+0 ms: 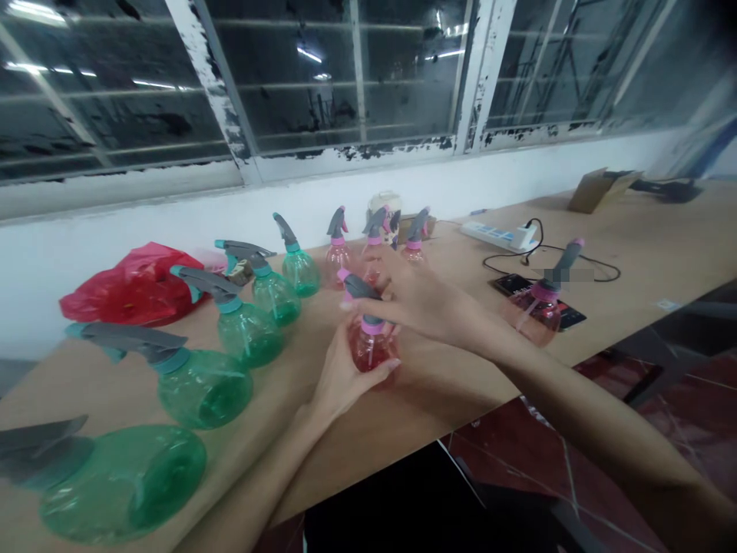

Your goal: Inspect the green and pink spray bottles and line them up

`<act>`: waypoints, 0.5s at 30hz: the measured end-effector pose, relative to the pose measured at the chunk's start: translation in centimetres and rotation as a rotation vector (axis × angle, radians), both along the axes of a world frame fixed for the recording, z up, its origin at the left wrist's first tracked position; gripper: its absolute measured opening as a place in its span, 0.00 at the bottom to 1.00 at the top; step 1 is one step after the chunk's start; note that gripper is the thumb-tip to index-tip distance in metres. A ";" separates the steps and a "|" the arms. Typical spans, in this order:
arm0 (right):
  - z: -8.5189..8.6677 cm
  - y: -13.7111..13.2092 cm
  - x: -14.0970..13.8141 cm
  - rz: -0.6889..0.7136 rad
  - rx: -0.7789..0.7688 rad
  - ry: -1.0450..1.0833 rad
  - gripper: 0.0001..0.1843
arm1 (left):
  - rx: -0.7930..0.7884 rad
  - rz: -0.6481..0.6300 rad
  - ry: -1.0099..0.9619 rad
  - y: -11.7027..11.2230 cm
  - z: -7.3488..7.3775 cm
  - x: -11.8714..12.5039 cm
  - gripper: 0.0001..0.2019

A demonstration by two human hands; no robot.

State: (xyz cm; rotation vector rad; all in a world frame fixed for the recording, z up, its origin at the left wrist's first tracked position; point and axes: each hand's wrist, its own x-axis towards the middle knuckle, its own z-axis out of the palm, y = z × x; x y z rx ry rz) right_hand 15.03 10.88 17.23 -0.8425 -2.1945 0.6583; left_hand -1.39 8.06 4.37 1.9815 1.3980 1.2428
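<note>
A pink spray bottle (368,349) with a grey and pink spray head stands on the table in front of me. My left hand (339,376) is wrapped around its round body, thumb across the near side. At the spray head, my right hand (423,296) reaches in from the right, its thumb across the trigger side and its fingers beyond the head, slightly blurred. Behind my hands are three more pink spray bottles (338,261). Several green spray bottles (247,334) form a row along the left. Another pink spray bottle (538,315) stands at the right.
A red plastic bag (135,288) lies at the back left. On the right are a white power strip (498,236) with a black cable, a phone (512,284) partly behind the bottle, and a cardboard box (602,190). The wooden table (449,380) ends near my body; windows rise behind it.
</note>
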 end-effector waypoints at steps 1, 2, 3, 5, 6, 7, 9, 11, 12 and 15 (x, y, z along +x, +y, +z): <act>0.0 -0.4 0.6 -0.005 -0.018 0.021 0.16 | 0.001 0.014 0.006 0.0 0.1 0.0 0.36; -0.1 -1.0 1.7 -0.041 -0.042 0.037 0.20 | -0.003 0.027 0.013 0.0 0.2 0.0 0.34; -0.5 -1.8 3.2 -0.111 -0.082 0.040 0.23 | -0.008 0.039 0.022 -0.1 0.3 -0.1 0.34; -2.0 -3.7 7.3 -0.301 -0.146 0.036 0.23 | -0.018 0.054 0.037 -0.1 0.5 -0.1 0.33; -3.2 -4.7 9.6 -0.420 -0.179 0.012 0.22 | -0.018 0.057 0.044 -0.1 0.5 -0.2 0.32; -4.5 -5.5 12.0 -0.579 -0.207 -0.018 0.22 | -0.013 0.057 0.048 -0.1 0.6 -0.3 0.32; -7.7 -6.3 16.2 -0.963 -0.136 -0.066 0.24 | 0.009 0.050 0.053 -0.1 0.6 -0.4 0.32; -10.8 -5.7 19.1 -1.127 -0.049 -0.088 0.34 | 0.032 0.040 0.058 -0.1 0.6 -0.6 0.31; -12.1 -5.0 20.0 -1.103 -0.028 -0.062 0.38 | 0.038 0.033 0.061 0.0 0.5 -0.7 0.30; -15.1 -2.2 20.9 -1.013 0.039 -0.034 0.44 | 0.046 0.014 0.068 0.0 0.4 -0.9 0.27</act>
